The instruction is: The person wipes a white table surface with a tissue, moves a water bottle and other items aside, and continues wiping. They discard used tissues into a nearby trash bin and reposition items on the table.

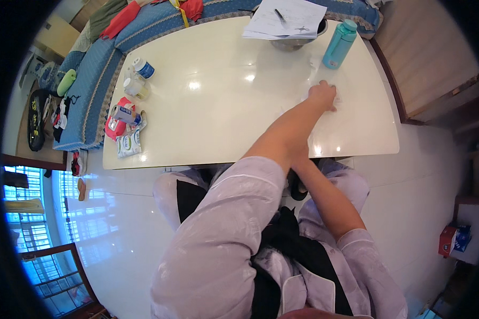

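Observation:
My left arm reaches across the white glossy table point(223, 107) to its right part. There my left hand point(323, 97) rests on or just above the top, fingers bent downward. A faint whitish patch shows beside the fingers; what it is, and whether the hand holds it, is unclear. A teal drinking bottle point(340, 44) stands upright just beyond this hand. My right hand point(300, 156) is at the table's near edge, mostly hidden behind my left forearm. Its fingers do not show.
A metal bowl point(291, 45) bears papers point(285, 18) and a pen point(280, 16). At the left stand a white bottle with blue label point(143, 67), a pale jar point(135, 88), a can point(126, 115), a red wipes pack point(115, 127) and a white packet point(129, 144). A blue sofa point(90, 99) borders the table.

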`<control>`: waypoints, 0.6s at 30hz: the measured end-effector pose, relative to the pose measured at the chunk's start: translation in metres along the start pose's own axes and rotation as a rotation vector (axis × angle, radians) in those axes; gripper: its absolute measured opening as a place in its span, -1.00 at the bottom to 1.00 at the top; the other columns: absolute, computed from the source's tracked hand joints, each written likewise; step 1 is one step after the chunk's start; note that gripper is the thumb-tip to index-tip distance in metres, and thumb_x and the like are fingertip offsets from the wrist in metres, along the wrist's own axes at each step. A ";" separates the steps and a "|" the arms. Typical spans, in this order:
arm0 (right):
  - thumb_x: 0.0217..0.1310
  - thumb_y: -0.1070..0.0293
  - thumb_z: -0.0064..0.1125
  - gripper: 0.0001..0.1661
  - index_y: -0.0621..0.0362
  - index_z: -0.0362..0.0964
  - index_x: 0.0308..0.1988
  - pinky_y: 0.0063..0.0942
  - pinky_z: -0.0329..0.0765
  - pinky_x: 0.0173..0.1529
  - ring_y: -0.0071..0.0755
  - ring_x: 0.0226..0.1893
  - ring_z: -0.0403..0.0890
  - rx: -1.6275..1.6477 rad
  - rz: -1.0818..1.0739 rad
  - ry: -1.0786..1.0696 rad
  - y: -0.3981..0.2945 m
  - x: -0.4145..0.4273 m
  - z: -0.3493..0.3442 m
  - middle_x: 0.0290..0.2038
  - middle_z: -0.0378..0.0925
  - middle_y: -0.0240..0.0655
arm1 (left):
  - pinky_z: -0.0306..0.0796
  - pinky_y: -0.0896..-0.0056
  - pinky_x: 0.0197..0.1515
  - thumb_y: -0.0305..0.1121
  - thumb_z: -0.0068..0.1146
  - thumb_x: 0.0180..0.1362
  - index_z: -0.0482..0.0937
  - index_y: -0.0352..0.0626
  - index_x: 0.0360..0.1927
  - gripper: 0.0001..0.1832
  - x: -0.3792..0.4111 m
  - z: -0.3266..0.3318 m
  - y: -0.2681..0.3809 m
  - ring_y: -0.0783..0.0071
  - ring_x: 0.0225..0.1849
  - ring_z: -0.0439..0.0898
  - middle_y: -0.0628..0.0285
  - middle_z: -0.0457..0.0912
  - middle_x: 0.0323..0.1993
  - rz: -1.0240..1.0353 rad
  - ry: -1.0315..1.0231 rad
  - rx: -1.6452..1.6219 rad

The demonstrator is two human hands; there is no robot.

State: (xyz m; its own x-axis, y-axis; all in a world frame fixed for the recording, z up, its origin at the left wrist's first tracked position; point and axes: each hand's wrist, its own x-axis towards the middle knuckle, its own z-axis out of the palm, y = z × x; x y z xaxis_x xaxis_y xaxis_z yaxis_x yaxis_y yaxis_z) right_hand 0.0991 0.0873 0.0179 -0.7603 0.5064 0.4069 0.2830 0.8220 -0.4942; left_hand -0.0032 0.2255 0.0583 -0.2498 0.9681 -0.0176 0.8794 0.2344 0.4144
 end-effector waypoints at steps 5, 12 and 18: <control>0.11 0.19 -0.01 -0.47 0.14 0.27 0.08 -0.15 0.08 0.26 -0.08 0.22 0.17 -0.096 -0.224 -0.188 -0.007 0.017 0.043 0.13 0.29 -0.16 | 0.42 0.18 -0.06 -0.05 0.23 -0.05 0.46 -0.20 0.01 -0.41 -0.104 -0.051 -0.031 0.06 -0.08 0.52 0.00 0.49 -0.09 -0.013 0.470 -0.416; 0.28 0.11 -0.16 -0.43 0.25 0.17 0.16 -0.10 0.10 0.28 -0.15 0.30 0.10 -0.204 -0.341 -0.275 -0.061 0.100 0.134 0.27 0.11 -0.13 | 0.44 0.26 -0.18 -0.34 0.17 0.06 0.49 -0.30 -0.08 -0.64 -0.276 -0.098 -0.096 0.09 -0.26 0.58 0.01 0.57 -0.33 0.080 0.556 -0.604; 0.31 0.02 -0.31 -0.36 0.23 0.10 0.21 -0.06 0.10 0.28 -0.21 0.33 0.02 -0.284 -0.192 -0.398 -0.077 0.239 0.211 0.31 0.03 -0.16 | 0.46 0.28 -0.30 -0.38 0.19 0.04 0.48 -0.31 -0.07 -0.63 -0.325 -0.103 -0.134 0.12 -0.34 0.58 0.03 0.56 -0.36 -0.046 0.434 -0.562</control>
State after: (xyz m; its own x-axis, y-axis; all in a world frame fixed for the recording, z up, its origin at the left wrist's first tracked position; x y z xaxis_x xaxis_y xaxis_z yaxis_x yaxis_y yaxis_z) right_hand -0.2283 0.0900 -0.0088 -0.9618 0.2466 0.1193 0.2218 0.9566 -0.1889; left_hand -0.0816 -0.1295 0.1022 -0.5232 0.8086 0.2692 0.5510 0.0800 0.8307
